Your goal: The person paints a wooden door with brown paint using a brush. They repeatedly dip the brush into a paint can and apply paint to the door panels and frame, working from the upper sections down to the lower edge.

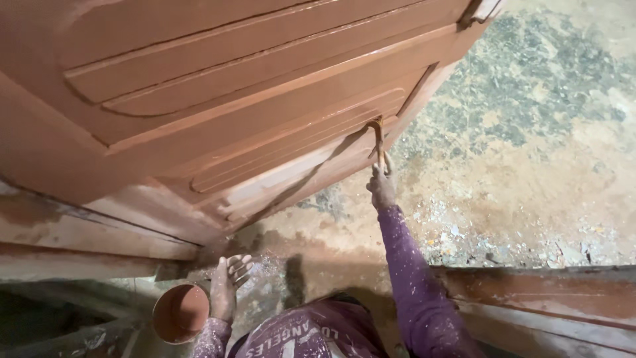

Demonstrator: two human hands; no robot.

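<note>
**Brush at the door's lower edge, paint pot low in the frame**

Here, going from the left of the frame, a round paint pot (pixel 180 313) full of reddish-brown paint is sitting at the lower left, beside the timber rails (pixel 79 252) crossing that side. The left hand (pixel 226 286) is gripping the pot's near rim, the fingers curling loosely above it, so the hand is occupied with the pot rather than spread wide. Its paint-flecked purple sleeve is entering from the bottom edge.

Across the upper left and centre, a panelled door (pixel 218 93) is leaning, coated in the same wet-looking brown. Toward the centre right, the right hand (pixel 383 187) is closing narrowly around the handle of a thin brush (pixel 378 136), whose bristle end is touching the door's lower edge. That arm is stretching almost straight upward in the frame from the bottom centre, the wrist in line with the forearm.

To the right, a stained, speckled floor (pixel 530 132) is filling the frame.

As a judgement: with the arm reaching this far, the brush could be slipping off the edge and dripping paint on the floor, and the pot, held only by its rim, could be tilting and spilling.
</note>
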